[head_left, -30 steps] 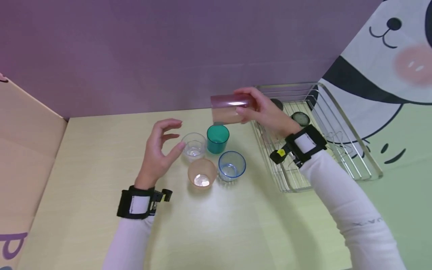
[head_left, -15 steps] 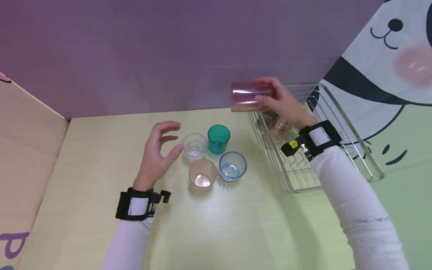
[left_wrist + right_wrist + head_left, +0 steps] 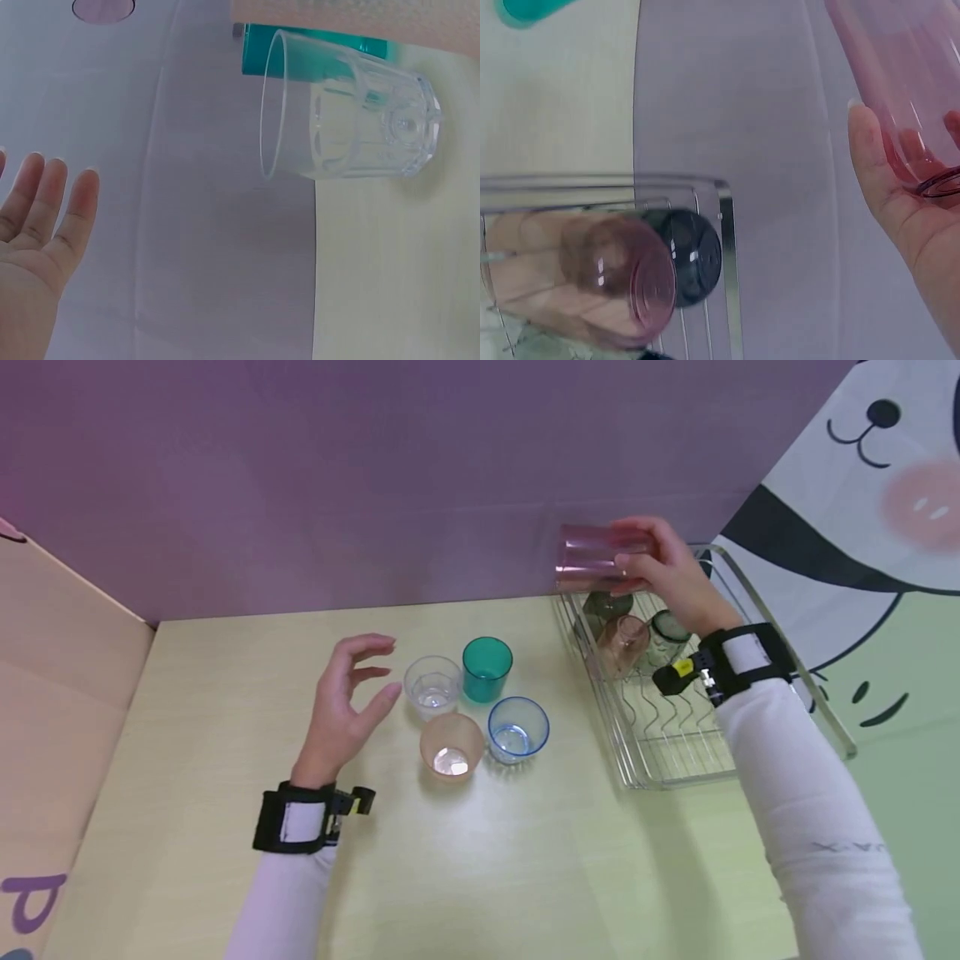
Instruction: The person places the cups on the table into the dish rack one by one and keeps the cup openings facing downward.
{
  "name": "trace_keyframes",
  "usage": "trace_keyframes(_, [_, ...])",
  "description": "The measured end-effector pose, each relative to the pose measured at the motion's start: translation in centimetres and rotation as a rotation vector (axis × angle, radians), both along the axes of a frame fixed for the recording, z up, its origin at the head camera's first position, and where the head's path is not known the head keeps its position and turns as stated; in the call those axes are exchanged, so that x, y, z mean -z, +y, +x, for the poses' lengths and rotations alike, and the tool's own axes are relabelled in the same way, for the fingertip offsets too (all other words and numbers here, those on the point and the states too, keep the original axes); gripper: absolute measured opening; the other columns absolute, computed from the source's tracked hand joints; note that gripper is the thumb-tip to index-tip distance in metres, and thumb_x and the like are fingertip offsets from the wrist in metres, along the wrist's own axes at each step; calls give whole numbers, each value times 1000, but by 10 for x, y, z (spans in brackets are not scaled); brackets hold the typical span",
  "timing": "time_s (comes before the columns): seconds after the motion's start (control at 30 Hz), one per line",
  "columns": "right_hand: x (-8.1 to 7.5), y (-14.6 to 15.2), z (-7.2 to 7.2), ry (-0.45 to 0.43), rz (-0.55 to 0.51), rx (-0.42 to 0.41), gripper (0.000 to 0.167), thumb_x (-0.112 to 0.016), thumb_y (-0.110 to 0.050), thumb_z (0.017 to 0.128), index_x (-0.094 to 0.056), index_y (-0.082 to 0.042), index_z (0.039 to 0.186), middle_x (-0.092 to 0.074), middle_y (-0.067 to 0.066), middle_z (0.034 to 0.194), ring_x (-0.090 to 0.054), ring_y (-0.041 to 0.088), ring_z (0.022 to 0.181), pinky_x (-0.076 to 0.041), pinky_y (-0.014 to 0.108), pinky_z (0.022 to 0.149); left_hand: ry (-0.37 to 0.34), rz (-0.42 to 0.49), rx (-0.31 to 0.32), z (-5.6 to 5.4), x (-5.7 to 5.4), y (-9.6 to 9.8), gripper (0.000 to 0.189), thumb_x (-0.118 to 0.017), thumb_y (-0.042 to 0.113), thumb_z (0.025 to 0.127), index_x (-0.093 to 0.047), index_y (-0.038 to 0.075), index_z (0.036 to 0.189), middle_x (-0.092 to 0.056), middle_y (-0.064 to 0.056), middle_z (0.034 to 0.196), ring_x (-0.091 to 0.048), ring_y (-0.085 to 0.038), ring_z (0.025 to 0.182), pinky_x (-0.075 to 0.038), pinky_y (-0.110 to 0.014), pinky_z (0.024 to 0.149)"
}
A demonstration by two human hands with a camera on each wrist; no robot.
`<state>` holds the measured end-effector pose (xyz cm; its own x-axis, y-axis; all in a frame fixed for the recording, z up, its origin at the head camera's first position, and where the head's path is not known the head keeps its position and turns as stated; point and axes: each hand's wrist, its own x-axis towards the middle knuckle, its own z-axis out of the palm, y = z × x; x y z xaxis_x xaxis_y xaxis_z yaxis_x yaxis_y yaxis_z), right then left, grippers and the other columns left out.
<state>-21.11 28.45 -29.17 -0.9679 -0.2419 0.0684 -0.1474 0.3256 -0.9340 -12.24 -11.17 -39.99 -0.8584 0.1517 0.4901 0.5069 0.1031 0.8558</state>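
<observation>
My right hand (image 3: 663,564) grips a pink glass (image 3: 592,556) near its base, above the back left part of the wire rack (image 3: 641,760); the glass lies sideways with its mouth to the left. In the right wrist view the thumb and fingers wrap the lower end of the pink glass (image 3: 904,67). My left hand (image 3: 341,710) is held with fingers loosely bent and nothing in them, just left of a clear glass (image 3: 432,685). Beside that stand a green glass (image 3: 487,668), a peach glass (image 3: 452,747) and a blue-rimmed glass (image 3: 517,731), all upright.
Inside the rack several upturned glasses stand at the back: a pinkish one (image 3: 622,639), a dark one (image 3: 607,604) and a greenish clear one (image 3: 667,635). A purple wall (image 3: 337,485) rises behind the pale table (image 3: 225,777).
My right hand has carried the pink glass right and slightly upward, from beside the green glass to over the rack, uncovering glasses there. My left hand has shifted slightly left.
</observation>
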Motion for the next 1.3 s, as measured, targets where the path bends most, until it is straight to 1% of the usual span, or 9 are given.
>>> trace_keyframes(0.07, [0,6,-1,-4,-11,22,45,-54,-19,101,-40,-17,143,-49,1,128,-61,15,101,-59,22,77,-9,-8,-5,0,1,-1,55,-65,1,83,-46,-5,135,-53,-19,135,-52,-14,123,-51,-23,97])
trace_keyframes(0.27, [7,24,-6,-44,-117,81,50,-59,-20,99,-38,-15,144,-50,0,124,-64,13,94,-59,22,73,-40,-30,-18,1,6,-4,53,-65,0,85,-47,-4,135,-54,-17,135,-52,-12,122,-50,-24,97])
trace_keyframes(0.53, [11,41,-7,-84,-109,164,56,-62,-26,97,-35,-17,146,-48,-1,118,-63,13,92,-59,19,71,-68,-49,-38,0,14,-7,51,-66,1,86,-47,-4,134,-55,-17,134,-52,-11,121,-50,-21,96])
trace_keyframes(0.67, [13,46,-10,-82,-154,214,59,-65,-25,95,-34,-15,145,-49,0,115,-62,12,91,-59,20,69,-91,-57,-44,1,17,-8,51,-66,1,87,-47,-4,134,-55,-17,134,-52,-13,120,-50,-23,96])
trace_keyframes(0.8, [18,51,-13,-47,-184,255,58,-66,-22,94,-35,-12,142,-49,1,112,-61,10,88,-60,21,66,-112,-64,-49,2,19,-10,51,-66,2,87,-47,-4,134,-55,-16,134,-52,-13,121,-50,-24,97])
trace_keyframes(0.9, [21,56,-15,-18,-165,293,58,-66,-22,94,-36,-11,142,-47,0,108,-60,9,83,-59,19,63,-113,-64,-50,1,20,-10,50,-65,1,88,-47,-3,135,-54,-17,135,-51,-13,121,-50,-25,97])
trace_keyframes(1.07, [24,64,-18,5,-49,370,64,-65,-26,94,-33,-11,147,-42,-2,105,-58,8,78,-58,18,60,-106,-72,-52,1,20,-11,51,-65,2,88,-47,-3,135,-54,-15,135,-51,-13,122,-50,-26,97])
trace_keyframes(1.2, [26,70,-18,16,-1,422,68,-65,-28,94,-27,-16,149,-40,-2,104,-55,8,78,-57,17,58,-100,-72,-50,2,19,-12,51,-65,2,88,-46,-6,135,-54,-15,135,-51,-14,122,-50,-26,97])
trace_keyframes(1.3, [27,74,-17,46,46,453,64,-64,-28,95,-29,-18,147,-41,-5,107,-53,7,83,-57,16,58,-98,-63,-46,1,19,-11,51,-65,2,88,-47,-5,135,-54,-15,135,-51,-14,122,-50,-25,97])
